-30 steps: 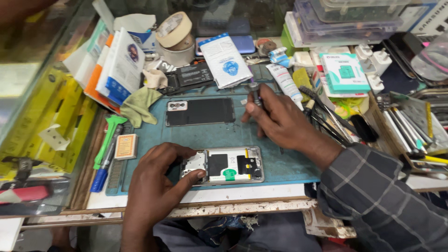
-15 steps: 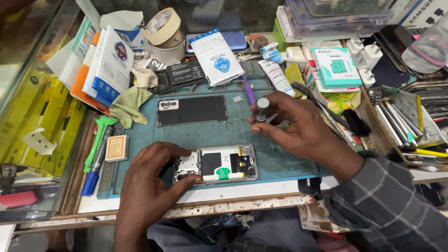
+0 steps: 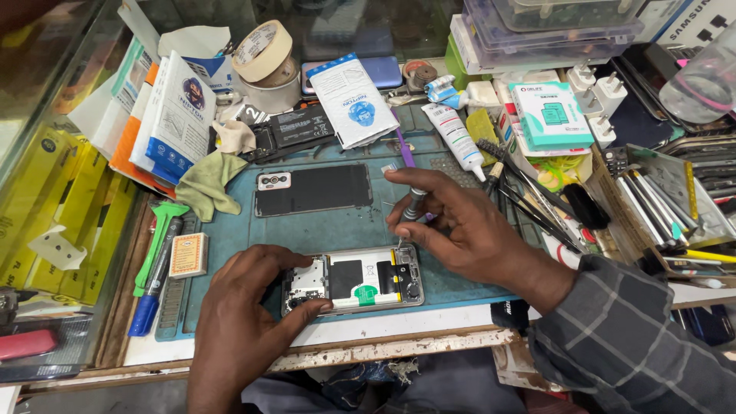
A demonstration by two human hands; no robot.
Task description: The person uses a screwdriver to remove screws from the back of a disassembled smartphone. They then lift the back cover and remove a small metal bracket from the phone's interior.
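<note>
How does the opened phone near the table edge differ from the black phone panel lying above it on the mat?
The opened phone shows its inner parts, white, black and yellow; the black panel shows one plain dark surface with a pale camera block at its left end. The left hand steadies the opened phone and the right hand holds a screwdriver to it; the panel lies untouched. Both lie flat on the blue-green mat.

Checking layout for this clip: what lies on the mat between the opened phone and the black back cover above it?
In the head view, only bare teal mat lies between the opened phone and the black back cover.
</note>
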